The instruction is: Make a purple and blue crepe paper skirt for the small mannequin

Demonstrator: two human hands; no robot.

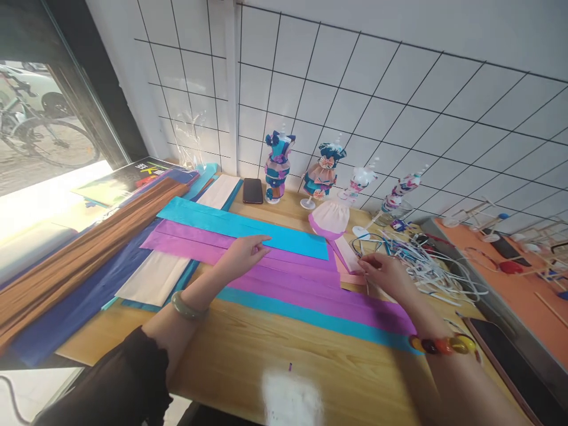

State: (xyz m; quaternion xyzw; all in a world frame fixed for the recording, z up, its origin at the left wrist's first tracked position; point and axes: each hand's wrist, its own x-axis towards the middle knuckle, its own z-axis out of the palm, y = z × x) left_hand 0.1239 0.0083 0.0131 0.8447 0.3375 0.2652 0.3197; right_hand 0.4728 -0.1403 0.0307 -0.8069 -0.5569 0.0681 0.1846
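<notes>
My left hand (245, 255) hangs over the long purple and turquoise strips, its fingers curled and thumb close to the index finger. Anything between those fingertips is too small to make out. A turquoise strip (288, 236) lies just beyond it, with a purple strip (177, 236) partly under it. Nearer to me is another purple strip (306, 290) with a turquoise edge (284, 312). On the right, my right hand (382, 273) has its fingertips pinched at the end of a narrow pale pink strip (348, 255). What that pinch holds is unclear.
Dressed miniature mannequins (278, 168) stand along the wall, near a phone (252, 191). Tangled white cords (435, 266) lie right of my right hand. Brown cloth (89, 254) and cream strips (153, 278) lie left. A dark tablet-like device (510, 361) is at right.
</notes>
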